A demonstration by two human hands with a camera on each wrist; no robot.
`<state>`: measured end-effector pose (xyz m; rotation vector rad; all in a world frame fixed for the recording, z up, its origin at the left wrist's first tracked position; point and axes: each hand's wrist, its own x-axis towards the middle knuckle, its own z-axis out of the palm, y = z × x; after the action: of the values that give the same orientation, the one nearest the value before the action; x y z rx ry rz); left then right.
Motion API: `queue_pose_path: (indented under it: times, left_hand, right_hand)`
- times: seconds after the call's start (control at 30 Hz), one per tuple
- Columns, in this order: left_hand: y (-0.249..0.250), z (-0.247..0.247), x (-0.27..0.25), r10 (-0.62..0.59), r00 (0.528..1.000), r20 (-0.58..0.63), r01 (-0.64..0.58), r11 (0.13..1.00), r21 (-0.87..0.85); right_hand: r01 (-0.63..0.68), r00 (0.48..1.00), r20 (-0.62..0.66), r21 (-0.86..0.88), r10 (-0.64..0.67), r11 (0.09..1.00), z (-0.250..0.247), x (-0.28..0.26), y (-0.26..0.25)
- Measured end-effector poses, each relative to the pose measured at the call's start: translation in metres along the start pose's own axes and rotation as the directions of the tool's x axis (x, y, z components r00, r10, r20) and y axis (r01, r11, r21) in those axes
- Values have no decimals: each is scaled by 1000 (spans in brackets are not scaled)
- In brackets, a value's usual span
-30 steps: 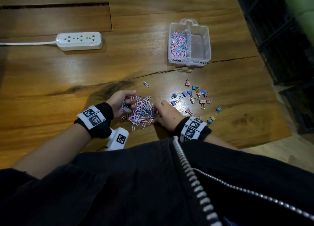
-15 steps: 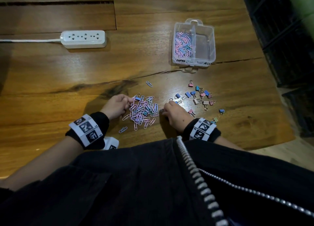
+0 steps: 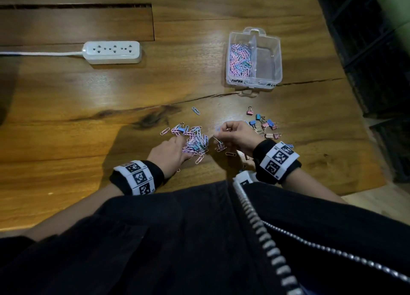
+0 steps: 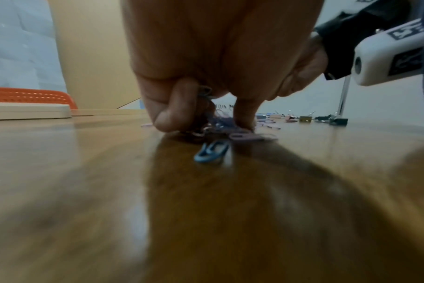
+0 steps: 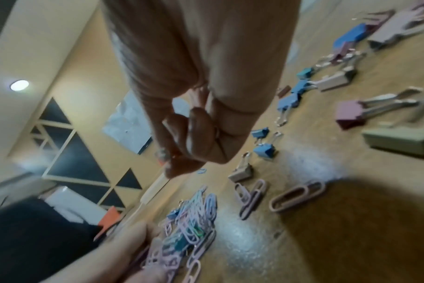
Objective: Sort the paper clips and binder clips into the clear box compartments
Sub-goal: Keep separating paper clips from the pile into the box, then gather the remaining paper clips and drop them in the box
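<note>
The bench [image 3: 66, 99] is glossy varnished wood with dark grain streaks. Clear box [image 3: 276, 57] looks like smooth see-through plastic. Paper clips [image 3: 195, 139] have a matt pastel coating; binder clips [image 3: 266, 126] carry shiny metal handles.

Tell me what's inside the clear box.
The clear box holds pink and blue paper clips in its left compartment; the right compartment looks empty. Nothing covers the inside.

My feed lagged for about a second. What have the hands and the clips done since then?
The right hand has lifted off the pile of pastel paper clips toward the coloured binder clips, fingers now curled; whether it pinches a clip is unclear. The left hand stays at the pile's left edge, gripping a few clips. The clear plastic compartment box and white power strip look unchanged.
</note>
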<state>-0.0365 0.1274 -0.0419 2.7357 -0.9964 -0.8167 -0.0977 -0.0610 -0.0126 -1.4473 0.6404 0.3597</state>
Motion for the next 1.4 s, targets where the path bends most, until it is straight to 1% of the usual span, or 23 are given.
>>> queue_pose_path:
  times: [0.03, 0.1, 0.17, 0.27, 0.3, 0.37, 0.43, 0.47, 0.5, 0.57, 0.63, 0.67, 0.73, 0.8, 0.83, 0.93, 1.03, 1.07, 1.13, 1.2, 1.27, 1.4]
  left_hand:
    - [2, 0, 1, 19, 1000, 2, -19, 999, 27]
    - [5, 0, 1, 64, 998, 8, -65, 994, 86]
    - [5, 0, 1, 95, 995, 24, -97, 988, 118]
    - [0, -3, -1, 125, 991, 39, -128, 990, 66]
    - [-2, -4, -1, 130, 991, 42, -131, 991, 11]
    - [-8, -7, 0, 117, 992, 52, -107, 981, -162]
    - [-14, -11, 3, 102, 994, 41, -85, 948, -306]
    - [-17, -13, 4, 106, 994, 31, -89, 935, -344]
    - [-19, -15, 5, 114, 993, 25, -97, 926, -365]
    - [-22, -20, 5, 111, 993, 40, -87, 916, -392]
    - [-25, -24, 6, 101, 993, 64, -64, 901, -429]
    - [-26, -27, 7, 98, 993, 70, -56, 890, -452]
    - [-27, -33, 10, 81, 993, 83, -28, 863, -504]
    - [-24, -41, 13, 40, 994, 99, 24, 819, -573]
    - [-20, -46, 15, 17, 994, 110, 55, 784, -618]
    - [-1, -67, 28, 4, 985, 171, 132, 617, -776]
    - [24, -86, 52, 30, 970, 240, 208, 400, -893]
    - [33, -93, 63, 43, 965, 259, 228, 348, -909]
    - [54, -106, 87, 71, 955, 288, 251, 321, -913]
    - [76, -120, 109, 77, 952, 296, 256, 328, -909]
    - [95, -133, 126, 29, 958, 285, 256, 360, -897]
    - [115, -144, 158, -64, 978, 200, 209, 388, -898]
  right_hand:
    - [9, 999, -31, -69, -11, 998, 4, 3, 0]
    - [42, 993, -91, -296, -72, 954, 13, 9, -2]
    - [79, 982, -109, -504, -154, 860, 23, 16, -5]
    - [87, 961, -129, -694, -243, 715, 36, 27, -5]
    - [79, 960, -124, -741, -251, 667, 40, 29, -5]
    - [59, 966, -96, -821, -239, 568, 49, 32, -3]
    - [31, 972, -71, -907, -224, 420, 57, 33, 0]
    - [23, 972, -63, -933, -227, 359, 60, 34, 1]
    - [22, 970, -60, -943, -235, 333, 62, 34, 1]
    - [28, 973, -52, -941, -226, 337, 64, 35, 1]
    - [40, 982, -21, -946, -185, 321, 63, 37, 0]
    - [40, 987, -13, -946, -162, 322, 62, 38, -1]
    - [22, 993, -23, -929, -119, 369, 59, 38, -3]
    - [9, 995, -38, -897, -96, 442, 55, 37, -4]
    - [6, 994, -49, -870, -97, 494, 53, 34, -4]
    - [24, 983, -111, -716, -146, 698, 43, 22, -2]
    - [43, 968, -169, -616, -186, 787, 27, 6, -4]
    - [49, 964, -186, -577, -189, 815, 20, 1, -6]
    - [61, 957, -219, -491, -191, 869, 6, -8, -9]
    - [76, 946, -252, -436, -203, 897, -7, -13, -12]
    - [96, 936, -279, -385, -215, 918, -19, -14, -13]
    - [120, 921, -317, -319, -225, 940, -33, -13, -17]
